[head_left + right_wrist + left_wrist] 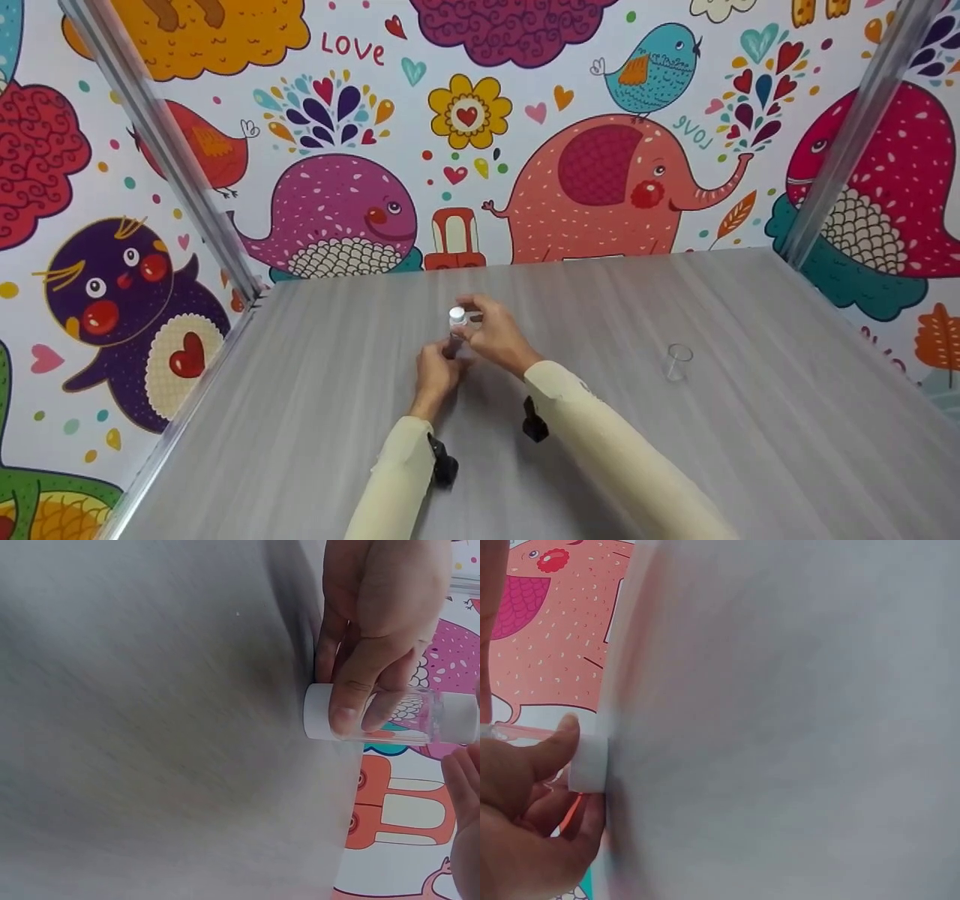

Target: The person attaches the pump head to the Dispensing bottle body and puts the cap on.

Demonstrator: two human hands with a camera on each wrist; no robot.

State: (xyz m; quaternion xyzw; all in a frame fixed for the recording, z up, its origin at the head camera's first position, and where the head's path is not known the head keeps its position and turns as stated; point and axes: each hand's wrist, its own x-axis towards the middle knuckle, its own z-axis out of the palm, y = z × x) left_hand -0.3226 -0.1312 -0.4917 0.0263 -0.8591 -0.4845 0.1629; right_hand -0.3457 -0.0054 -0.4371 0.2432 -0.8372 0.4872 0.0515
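A clear bottle [409,736] stands upright on the table, with a white base [319,711] and a white cap [457,313]. Low down, my left hand [437,376] grips it, thumb and fingers on opposite sides; the left wrist view shows this left hand [525,817] pinching beside the white base [589,765]. My right hand [501,336] has its thumb and fingers around the cap from the right. In the right wrist view, only part of my right hand [466,817] shows at the right edge, near the cap [456,718].
An empty-looking clear glass [678,363] stands to the right on the grey table [315,420]. Behind the table rises a wall [465,180] printed with cartoon animals, with metal posts at both sides.
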